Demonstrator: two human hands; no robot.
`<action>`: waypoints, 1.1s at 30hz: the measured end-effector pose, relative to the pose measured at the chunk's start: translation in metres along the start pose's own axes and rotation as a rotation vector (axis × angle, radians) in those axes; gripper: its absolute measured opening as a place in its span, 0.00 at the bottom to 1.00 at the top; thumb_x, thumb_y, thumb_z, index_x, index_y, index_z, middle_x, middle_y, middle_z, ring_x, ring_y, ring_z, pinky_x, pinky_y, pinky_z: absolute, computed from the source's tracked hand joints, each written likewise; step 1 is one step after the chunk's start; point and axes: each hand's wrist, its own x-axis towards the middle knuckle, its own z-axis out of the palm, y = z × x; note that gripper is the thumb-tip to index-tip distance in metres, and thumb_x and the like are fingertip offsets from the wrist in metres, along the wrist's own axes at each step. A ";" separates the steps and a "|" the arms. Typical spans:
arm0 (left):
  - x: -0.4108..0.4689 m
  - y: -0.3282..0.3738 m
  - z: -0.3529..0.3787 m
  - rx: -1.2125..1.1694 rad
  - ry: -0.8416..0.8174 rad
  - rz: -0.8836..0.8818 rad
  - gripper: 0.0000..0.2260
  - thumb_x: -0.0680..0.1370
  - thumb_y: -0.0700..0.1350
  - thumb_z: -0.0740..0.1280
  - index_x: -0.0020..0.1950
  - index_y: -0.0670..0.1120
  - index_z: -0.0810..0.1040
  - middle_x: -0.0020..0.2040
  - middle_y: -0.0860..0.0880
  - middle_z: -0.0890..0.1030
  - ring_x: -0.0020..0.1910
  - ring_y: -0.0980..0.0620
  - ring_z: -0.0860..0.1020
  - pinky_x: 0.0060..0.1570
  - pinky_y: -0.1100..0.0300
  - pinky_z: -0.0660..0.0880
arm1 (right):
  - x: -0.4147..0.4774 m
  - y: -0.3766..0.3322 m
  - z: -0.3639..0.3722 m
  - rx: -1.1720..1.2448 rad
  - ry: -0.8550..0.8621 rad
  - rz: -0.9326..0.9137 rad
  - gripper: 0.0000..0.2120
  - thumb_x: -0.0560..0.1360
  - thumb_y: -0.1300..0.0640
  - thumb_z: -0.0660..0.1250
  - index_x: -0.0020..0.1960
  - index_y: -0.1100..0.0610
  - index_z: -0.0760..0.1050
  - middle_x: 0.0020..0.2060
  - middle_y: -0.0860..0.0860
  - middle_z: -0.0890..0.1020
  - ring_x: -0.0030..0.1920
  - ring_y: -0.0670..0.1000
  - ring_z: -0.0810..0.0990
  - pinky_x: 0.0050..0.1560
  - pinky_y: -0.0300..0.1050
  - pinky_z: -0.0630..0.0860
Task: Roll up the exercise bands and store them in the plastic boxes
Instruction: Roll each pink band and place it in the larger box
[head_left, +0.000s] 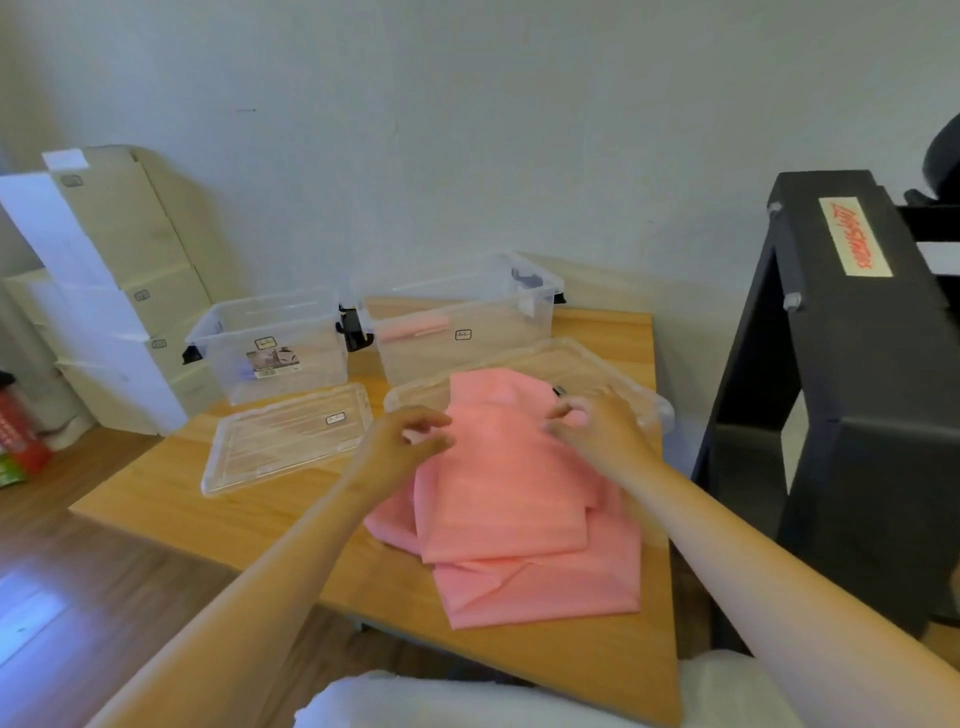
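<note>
A heap of pink exercise bands (514, 499) lies folded on the wooden table (218, 514), its far end draped over a clear lid (597, 364). My left hand (410, 441) pinches the top band's left edge with curled fingers. My right hand (597, 431) pinches its right edge between thumb and forefinger. Two clear plastic boxes stand open at the back. The right box (498, 322) holds a rolled pink band (415, 327). The left box (270, 343) shows a paper label on its front.
A second clear lid (285, 441) lies flat in front of the left box. A black stand (857, 389) rises right of the table. White and beige cartons (104, 291) are stacked against the wall at left. Wooden floor shows below left.
</note>
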 end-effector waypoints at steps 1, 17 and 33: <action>0.015 -0.003 0.004 0.023 0.011 0.004 0.07 0.74 0.46 0.74 0.49 0.56 0.81 0.53 0.56 0.81 0.52 0.58 0.76 0.49 0.65 0.68 | 0.013 0.005 0.006 -0.058 -0.010 -0.035 0.06 0.73 0.54 0.71 0.48 0.54 0.83 0.52 0.49 0.81 0.59 0.52 0.73 0.60 0.49 0.66; 0.144 -0.044 0.036 0.251 -0.049 -0.138 0.13 0.75 0.45 0.74 0.59 0.48 0.82 0.56 0.57 0.78 0.53 0.59 0.76 0.41 0.75 0.67 | 0.115 0.082 0.059 -0.206 -0.061 -0.103 0.12 0.75 0.48 0.68 0.54 0.54 0.82 0.52 0.49 0.82 0.61 0.53 0.71 0.59 0.49 0.68; 0.178 0.033 -0.016 0.089 0.273 0.176 0.08 0.75 0.39 0.71 0.40 0.52 0.79 0.45 0.52 0.83 0.49 0.50 0.80 0.48 0.57 0.75 | 0.163 0.012 -0.013 0.046 0.348 -0.140 0.07 0.71 0.49 0.72 0.41 0.53 0.81 0.42 0.47 0.81 0.51 0.47 0.71 0.47 0.43 0.68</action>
